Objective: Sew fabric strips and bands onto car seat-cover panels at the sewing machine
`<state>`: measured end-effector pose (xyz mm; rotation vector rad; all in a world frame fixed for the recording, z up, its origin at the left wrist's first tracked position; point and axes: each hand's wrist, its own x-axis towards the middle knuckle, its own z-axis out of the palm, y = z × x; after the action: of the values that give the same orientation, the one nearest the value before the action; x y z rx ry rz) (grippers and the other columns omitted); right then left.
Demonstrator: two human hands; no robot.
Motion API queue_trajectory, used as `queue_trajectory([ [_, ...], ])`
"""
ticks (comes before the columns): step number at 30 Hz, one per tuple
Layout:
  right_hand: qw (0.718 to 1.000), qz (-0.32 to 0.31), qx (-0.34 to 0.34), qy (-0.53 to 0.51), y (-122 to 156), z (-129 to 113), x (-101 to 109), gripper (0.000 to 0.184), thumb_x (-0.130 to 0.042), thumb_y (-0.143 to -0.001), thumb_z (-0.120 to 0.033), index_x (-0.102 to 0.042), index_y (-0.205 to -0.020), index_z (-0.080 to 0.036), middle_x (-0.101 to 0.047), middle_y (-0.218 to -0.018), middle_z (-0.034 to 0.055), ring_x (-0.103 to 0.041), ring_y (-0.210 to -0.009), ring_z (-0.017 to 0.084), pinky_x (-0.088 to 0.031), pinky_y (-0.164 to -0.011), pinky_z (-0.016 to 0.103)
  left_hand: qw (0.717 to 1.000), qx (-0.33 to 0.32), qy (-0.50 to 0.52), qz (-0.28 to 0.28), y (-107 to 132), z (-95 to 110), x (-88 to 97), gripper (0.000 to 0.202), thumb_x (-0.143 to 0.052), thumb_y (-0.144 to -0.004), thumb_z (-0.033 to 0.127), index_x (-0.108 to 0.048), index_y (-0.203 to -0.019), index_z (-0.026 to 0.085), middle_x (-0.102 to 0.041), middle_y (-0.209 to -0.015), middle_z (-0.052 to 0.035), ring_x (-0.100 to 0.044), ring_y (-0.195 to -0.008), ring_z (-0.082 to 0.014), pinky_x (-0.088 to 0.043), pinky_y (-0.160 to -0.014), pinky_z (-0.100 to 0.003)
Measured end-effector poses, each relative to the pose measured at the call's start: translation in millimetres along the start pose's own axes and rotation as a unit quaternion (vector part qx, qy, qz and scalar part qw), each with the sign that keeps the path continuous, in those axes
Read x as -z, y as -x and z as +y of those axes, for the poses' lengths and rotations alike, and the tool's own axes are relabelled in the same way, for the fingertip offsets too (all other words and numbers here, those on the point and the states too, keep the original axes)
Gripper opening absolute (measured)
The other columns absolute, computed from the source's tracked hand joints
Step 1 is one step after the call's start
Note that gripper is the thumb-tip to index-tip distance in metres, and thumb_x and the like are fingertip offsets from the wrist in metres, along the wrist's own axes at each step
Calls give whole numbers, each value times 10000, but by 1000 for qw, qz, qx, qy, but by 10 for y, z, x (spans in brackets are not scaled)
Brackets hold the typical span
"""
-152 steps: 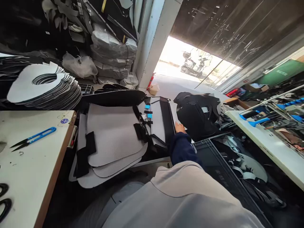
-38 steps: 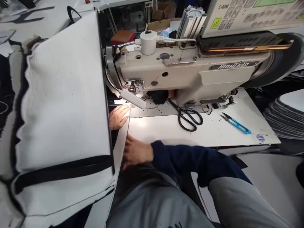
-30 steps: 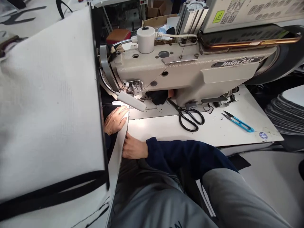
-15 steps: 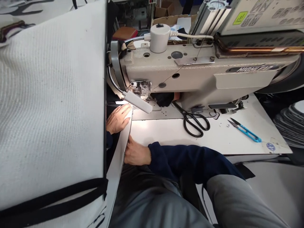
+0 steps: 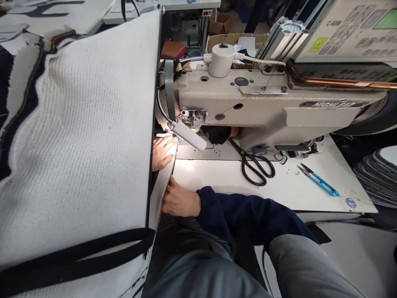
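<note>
A large white ribbed fabric piece (image 5: 99, 124) with a black edge and a black strap (image 5: 77, 256) stands up on the left. Beside it, a narrow white strip (image 5: 157, 207) runs down from the sewing machine (image 5: 263, 99). My left hand (image 5: 163, 153) lies with its fingers flat on the work just before the lit needle area, partly hidden by the big white piece. Lower down, my right hand (image 5: 180, 198) grips the strip's right edge, its thumb side up and the other fingers mostly hidden. A white lamp (image 5: 189, 135) covers part of the needle area.
On the white machine table (image 5: 214, 178) lie black scissors (image 5: 256, 165) and blue thread snips (image 5: 321, 181). A stack of grey-edged pieces (image 5: 380, 176) stands at the right. The control panel (image 5: 350, 33) sits above the machine, and cardboard boxes (image 5: 220, 23) are behind.
My view has swung left, so the machine and white piece appear farther right and lower. My left hand stays by the needle, and my right hand keeps its grip on the strip.
</note>
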<state>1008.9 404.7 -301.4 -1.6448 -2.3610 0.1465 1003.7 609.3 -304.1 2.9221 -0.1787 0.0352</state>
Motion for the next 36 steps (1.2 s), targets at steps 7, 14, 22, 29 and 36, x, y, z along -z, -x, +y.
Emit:
queue_trajectory([
  [7, 1000, -11, 7, -7, 1, 37, -61, 243, -541, -893, -129, -740, -779, -211, -720, -813, 83, -572, -944, 305, -312, -923, 592, 1000, 3, 1, 2, -12, 0, -28, 490, -437, -934, 354, -553, -1339, 105, -500, -1343, -196, -492, -1243, -362, -397, -1067, -513],
  [14, 1000, -23, 2, -2, 2, 31, -74, 236, -539, -897, -144, -751, -817, -211, -721, -817, 89, -579, -959, 327, -304, -919, 612, 1000, -4, -9, 4, -32, -27, -65, 505, -426, -951, 367, -550, -1361, 99, -498, -1352, -208, -487, -1252, -358, -416, -1060, -520],
  [22, 1000, -17, 1, -5, -11, -5, -154, 227, -535, -905, -142, -736, -815, -197, -725, -867, 88, -575, -917, 292, -325, -891, 578, 999, 34, -2, 15, 25, 162, 18, 467, -387, -935, 330, -609, -1264, 84, -530, -1380, -227, -482, -1309, -364, -383, -1111, -559],
  [29, 999, -27, 4, 19, 17, -16, -34, 237, -525, -936, -180, -733, -825, -197, -722, -935, 78, -570, -1017, 329, -314, -926, 602, 999, -2, -16, 30, 159, 79, -56, 516, -398, -957, 386, -554, -1339, 76, -512, -1451, -206, -437, -1398, -322, -356, -1169, -494],
  [36, 999, -36, -10, 18, 27, -52, 51, 232, -537, -918, -168, -731, -796, -204, -724, -958, 86, -576, -1058, 346, -321, -970, 649, 999, 30, 7, 35, 141, 147, -34, 461, -445, -924, 369, -596, -1269, 103, -530, -1432, -197, -479, -1346, -342, -380, -1142, -533],
])
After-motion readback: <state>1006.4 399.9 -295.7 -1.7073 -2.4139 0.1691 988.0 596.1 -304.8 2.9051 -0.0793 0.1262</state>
